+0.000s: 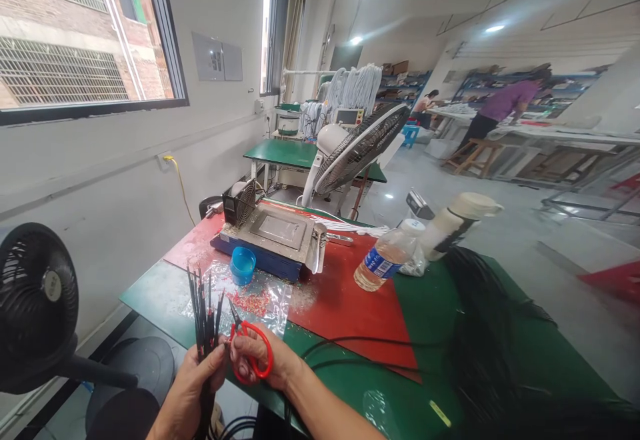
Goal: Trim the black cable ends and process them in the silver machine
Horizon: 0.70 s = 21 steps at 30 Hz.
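My left hand (pixel 196 381) is closed around a bundle of black cables (pixel 203 317), whose upper ends stand upright and show small reddish wire tips. Close beside it, my right hand (pixel 254 359) grips a pair of scissors (pixel 269 353) with red handles. The dark blades point up and to the left, next to the cable ends. The fingers of both hands nearly meet at the bundle. Behind them, red and yellowish scraps (pixel 247 303) lie on a clear plastic sheet (pixel 277 313). The lower part of the bundle hangs below my left hand.
A blue cup (pixel 243 267) stands before a metal-topped machine (pixel 280 230). To the right are a liquid-filled bottle (pixel 383 260), a tumbler (pixel 457 220) and a heap of black cables (pixel 485 333). Fans (pixel 363 150) stand behind the table and at left. Two people work farther back.
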Motion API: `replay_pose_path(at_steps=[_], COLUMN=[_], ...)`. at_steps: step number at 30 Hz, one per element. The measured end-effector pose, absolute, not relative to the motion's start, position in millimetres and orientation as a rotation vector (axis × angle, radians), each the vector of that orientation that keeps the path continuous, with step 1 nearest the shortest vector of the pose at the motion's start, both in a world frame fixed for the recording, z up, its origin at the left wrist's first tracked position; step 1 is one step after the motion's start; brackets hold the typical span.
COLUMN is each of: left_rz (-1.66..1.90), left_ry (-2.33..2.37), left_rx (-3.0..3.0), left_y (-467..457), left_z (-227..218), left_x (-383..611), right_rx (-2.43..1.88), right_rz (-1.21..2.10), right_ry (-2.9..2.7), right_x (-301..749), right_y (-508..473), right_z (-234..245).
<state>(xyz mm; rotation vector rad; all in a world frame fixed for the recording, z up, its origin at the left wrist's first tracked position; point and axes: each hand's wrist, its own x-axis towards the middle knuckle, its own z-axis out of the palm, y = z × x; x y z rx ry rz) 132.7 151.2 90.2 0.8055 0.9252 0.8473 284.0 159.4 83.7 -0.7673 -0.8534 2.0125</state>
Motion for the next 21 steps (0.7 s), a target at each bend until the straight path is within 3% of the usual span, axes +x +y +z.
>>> replay_pose_path(at_steps=[9,12,16,21], left_rz=[0.884,0.92,0.996,0.998], left_ry=[0.963,0.983,1.045,0.966], left_rx=[0.764,0.72,0.458,0.192], left_y=[150.5,151.0,152.6,155.6], left_z=[90.2,93.1,98.9,103.7], left_x=[135.1,137.1,138.5,137.0], right_rx=[-0.863,-0.917,-1.085,-0.846], right_rz=[1.979,1.832,1.132,0.063], right_ry=[-0.898,-0.957,-1.399,-2.017], right_x=[281.3,278.5,277.0,275.2], right_y=[157.8,156.2,152.1,145.1], right_z=[87.5,87.2,86.6,80.4])
